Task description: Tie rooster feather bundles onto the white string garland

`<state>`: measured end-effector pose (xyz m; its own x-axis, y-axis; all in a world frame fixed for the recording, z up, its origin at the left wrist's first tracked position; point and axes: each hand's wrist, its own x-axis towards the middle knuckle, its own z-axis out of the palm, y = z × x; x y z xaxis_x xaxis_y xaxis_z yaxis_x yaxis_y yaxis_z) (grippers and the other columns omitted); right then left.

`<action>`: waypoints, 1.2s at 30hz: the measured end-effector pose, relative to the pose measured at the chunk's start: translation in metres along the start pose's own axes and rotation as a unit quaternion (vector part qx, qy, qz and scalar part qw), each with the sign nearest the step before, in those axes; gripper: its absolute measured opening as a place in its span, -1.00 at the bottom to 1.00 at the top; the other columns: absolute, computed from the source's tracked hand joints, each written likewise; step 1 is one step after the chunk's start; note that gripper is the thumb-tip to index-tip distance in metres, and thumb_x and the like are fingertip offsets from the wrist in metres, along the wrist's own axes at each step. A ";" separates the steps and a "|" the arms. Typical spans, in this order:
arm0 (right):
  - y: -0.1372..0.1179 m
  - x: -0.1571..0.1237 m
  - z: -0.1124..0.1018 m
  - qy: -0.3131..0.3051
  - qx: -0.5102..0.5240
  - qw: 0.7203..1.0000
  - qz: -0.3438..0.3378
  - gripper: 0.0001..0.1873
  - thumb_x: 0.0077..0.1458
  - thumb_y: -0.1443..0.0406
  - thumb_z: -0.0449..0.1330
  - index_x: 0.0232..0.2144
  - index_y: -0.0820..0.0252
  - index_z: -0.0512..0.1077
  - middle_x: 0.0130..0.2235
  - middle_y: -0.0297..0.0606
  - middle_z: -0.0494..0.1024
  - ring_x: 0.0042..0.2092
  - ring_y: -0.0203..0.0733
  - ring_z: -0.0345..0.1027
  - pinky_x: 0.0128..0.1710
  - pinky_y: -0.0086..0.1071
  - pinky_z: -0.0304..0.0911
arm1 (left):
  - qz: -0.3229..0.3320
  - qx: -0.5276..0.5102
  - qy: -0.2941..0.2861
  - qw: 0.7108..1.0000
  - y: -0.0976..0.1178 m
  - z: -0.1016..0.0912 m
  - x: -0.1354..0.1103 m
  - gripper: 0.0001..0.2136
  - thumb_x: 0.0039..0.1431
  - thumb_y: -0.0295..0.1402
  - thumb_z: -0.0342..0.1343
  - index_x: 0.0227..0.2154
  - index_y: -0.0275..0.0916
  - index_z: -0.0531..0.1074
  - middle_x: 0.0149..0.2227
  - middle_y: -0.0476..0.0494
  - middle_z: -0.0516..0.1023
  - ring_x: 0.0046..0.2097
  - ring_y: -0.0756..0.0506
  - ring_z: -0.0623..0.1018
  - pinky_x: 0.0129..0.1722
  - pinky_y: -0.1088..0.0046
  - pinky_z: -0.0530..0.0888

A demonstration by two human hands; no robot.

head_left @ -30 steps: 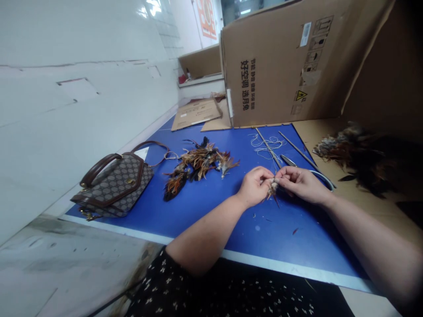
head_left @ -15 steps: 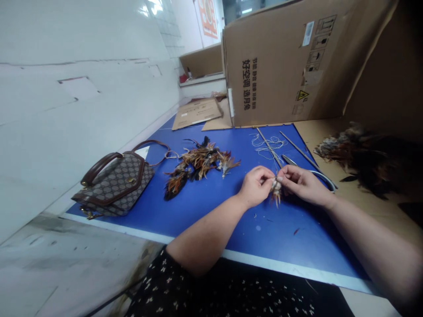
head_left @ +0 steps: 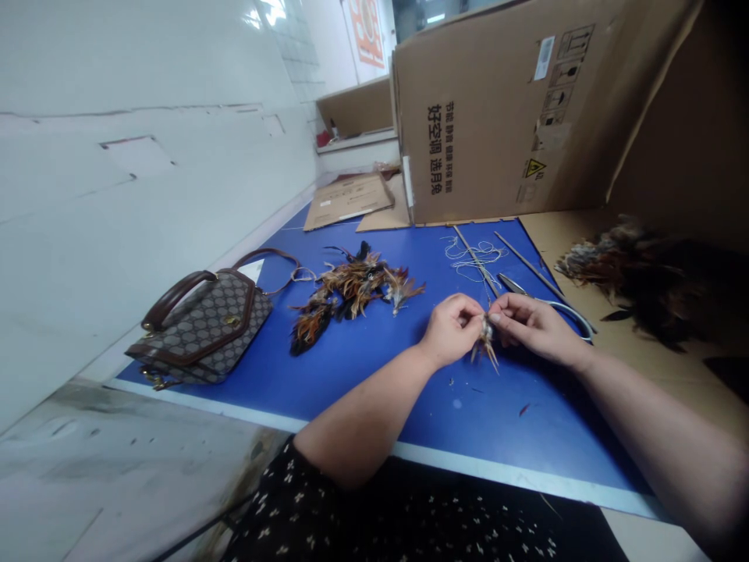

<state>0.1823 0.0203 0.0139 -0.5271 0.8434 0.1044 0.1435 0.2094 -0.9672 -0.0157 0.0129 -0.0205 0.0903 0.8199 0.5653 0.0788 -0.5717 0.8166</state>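
My left hand [head_left: 453, 332] is closed in a pinch on the upper end of a small feather bundle [head_left: 487, 343], whose brown and pale tips hang down between my hands. The fingers of my right hand [head_left: 530, 328] pinch at the same end from the right, touching the bundle; their exact grip is partly hidden. A pale thread [head_left: 477, 254] lies in loose loops beyond my hands, and a strand runs down to my fingertips. One thin stick [head_left: 468, 243] lies across the thread. Behind my right hand, partly covered by it, lies a pair of scissors [head_left: 576, 316].
A pile of loose feathers [head_left: 356, 285] lies left on the blue tabletop [head_left: 363, 375], beside a patterned handbag [head_left: 211, 320]. Another stick [head_left: 527, 257] lies near the scissors. More feathers [head_left: 626, 273] rest on cardboard at right. A large carton [head_left: 491, 117] stands at the back.
The feather bundle has turned slightly between my fingers, its tips now spread apart and pointing lower. A small dark scrap now shows on the table below it. Both hands stay nearly in place.
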 end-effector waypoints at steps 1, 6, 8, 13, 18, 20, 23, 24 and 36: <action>-0.001 0.000 0.000 0.002 0.003 1.000 -0.002 -0.60 0.23 -0.04 0.30 -0.22 0.15 0.41 -0.48 -0.37 0.44 -0.49 -0.31 0.28 -0.48 -0.41 0.22 | 0.000 -0.003 0.004 1.000 0.000 0.000 0.000 -0.92 0.13 -0.49 0.25 -0.41 -0.27 0.44 -0.26 -0.15 0.55 -0.27 0.00 0.56 -0.34 0.52 0.48; -0.002 0.000 -0.001 0.013 0.005 1.000 -0.006 -0.59 0.24 -0.06 0.28 -0.16 0.14 0.43 -0.50 -0.39 0.41 -0.51 -0.31 0.29 -0.50 -0.41 0.21 | -0.009 0.001 0.011 1.000 -0.003 0.000 0.000 -0.94 0.14 -0.50 0.24 -0.38 -0.27 0.47 -0.24 -0.16 0.56 -0.27 0.01 0.57 -0.32 0.51 0.50; -0.001 0.000 -0.001 0.020 0.000 1.000 -0.004 -0.58 0.22 -0.07 0.30 -0.15 0.13 0.44 -0.47 -0.36 0.45 -0.50 -0.30 0.31 -0.51 -0.40 0.23 | -0.018 -0.008 0.007 1.000 -0.005 0.001 0.000 -0.94 0.15 -0.49 0.24 -0.38 -0.27 0.47 -0.24 -0.16 0.57 -0.28 0.01 0.56 -0.30 0.50 0.51; 0.002 0.001 -0.004 0.071 0.001 0.997 -0.011 -0.57 0.20 -0.06 0.31 -0.13 0.12 0.44 -0.43 -0.36 0.45 -0.53 -0.31 0.30 -0.53 -0.40 0.22 | -0.049 -0.025 0.001 0.998 -0.009 0.002 -0.002 -0.92 0.15 -0.43 0.28 -0.35 -0.27 0.47 -0.27 -0.14 0.57 -0.30 0.02 0.56 -0.27 0.47 0.53; 0.002 0.000 -0.009 0.085 -0.029 0.996 -0.027 -0.61 0.20 -0.02 0.33 -0.17 0.14 0.47 -0.49 -0.41 0.36 -0.52 -0.33 0.23 -0.50 -0.42 0.17 | -0.074 -0.045 -0.013 0.996 -0.010 0.003 -0.003 -0.89 0.17 -0.38 0.29 -0.34 -0.28 0.47 -0.29 -0.13 0.58 -0.31 0.02 0.55 -0.27 0.46 0.52; 0.002 -0.002 -0.011 0.068 -0.066 0.995 -0.040 -0.60 0.17 -0.02 0.36 -0.17 0.16 0.50 -0.51 -0.43 0.30 -0.50 -0.33 0.17 -0.49 -0.42 0.13 | -0.081 -0.055 -0.017 0.995 -0.009 0.002 -0.003 -0.88 0.17 -0.37 0.29 -0.35 -0.28 0.47 -0.31 -0.13 0.58 -0.32 0.03 0.54 -0.28 0.47 0.51; 0.003 -0.002 -0.015 0.050 -0.129 0.989 -0.049 -0.57 0.14 -0.05 0.35 -0.18 0.18 0.56 -0.55 -0.44 0.24 -0.51 -0.33 0.05 -0.53 -0.40 0.02 | -0.090 -0.065 -0.020 0.994 -0.007 0.002 -0.003 -0.86 0.16 -0.36 0.31 -0.36 -0.28 0.46 -0.33 -0.12 0.58 -0.33 0.02 0.55 -0.29 0.46 0.51; 0.004 -0.002 -0.016 0.051 -0.146 0.987 -0.048 -0.56 0.15 -0.06 0.33 -0.19 0.18 0.57 -0.56 -0.43 0.24 -0.52 -0.33 0.04 -0.54 -0.39 0.00 | -0.095 -0.066 -0.020 0.993 -0.006 0.002 -0.002 -0.85 0.15 -0.36 0.32 -0.36 -0.28 0.47 -0.33 -0.12 0.58 -0.33 0.02 0.55 -0.28 0.46 0.50; 0.005 0.002 -0.008 0.070 -0.227 0.969 -0.069 -0.56 0.25 -0.07 0.20 -0.27 0.17 0.57 -0.52 -0.34 0.39 -0.48 -0.27 0.13 -0.47 -0.36 0.10 | -0.062 -0.056 -0.028 0.996 -0.006 0.002 -0.001 -0.83 0.13 -0.36 0.33 -0.42 -0.30 0.45 -0.21 -0.19 0.54 -0.22 0.00 0.55 -0.24 0.48 0.51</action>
<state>0.1891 0.0269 0.0116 -0.4537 0.8440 0.2859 0.4496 0.4938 -0.7443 -0.0147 0.0155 -0.0266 0.1430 0.8789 0.4551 -0.0177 -0.4575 0.8890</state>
